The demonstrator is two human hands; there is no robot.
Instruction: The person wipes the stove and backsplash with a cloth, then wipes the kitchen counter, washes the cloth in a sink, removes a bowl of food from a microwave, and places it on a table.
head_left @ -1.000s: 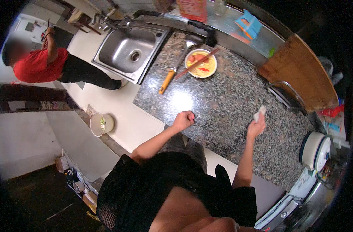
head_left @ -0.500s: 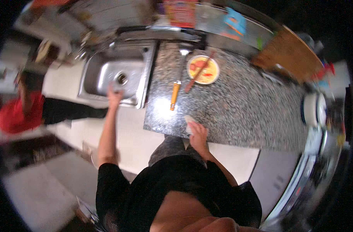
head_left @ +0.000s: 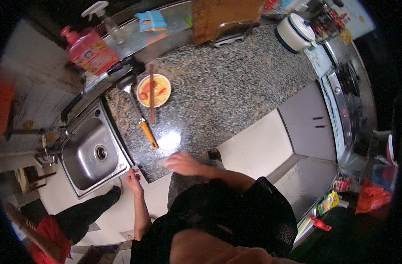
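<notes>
My right hand [head_left: 183,164] is at the front edge of the granite counter [head_left: 227,88], its fingers closed over a small pale cloth or tissue [head_left: 162,163], mostly hidden. Beside the front right corner of the steel sink [head_left: 82,145], my left hand [head_left: 134,180] has its fingers pinched together. What they hold, if anything, is too small to make out. Farther back on the counter lies a spatula [head_left: 139,116] with a yellow-orange handle. To its right stands a bowl [head_left: 162,99] of yellow food with red pieces, a pair of chopsticks [head_left: 152,94] resting across it.
A pink pump bottle [head_left: 93,53], a spray bottle [head_left: 108,22] and a blue packet [head_left: 151,20] line the back ledge. A cutting board [head_left: 218,20] leans behind the counter. A white pot [head_left: 294,33] stands far right near the stove. Another person in red [head_left: 51,237] is at lower left.
My view has turned to the right. My left hand has left the sink basin and come to its front corner, fingers now drawn together. My right hand stays by the counter edge with the pale cloth.
</notes>
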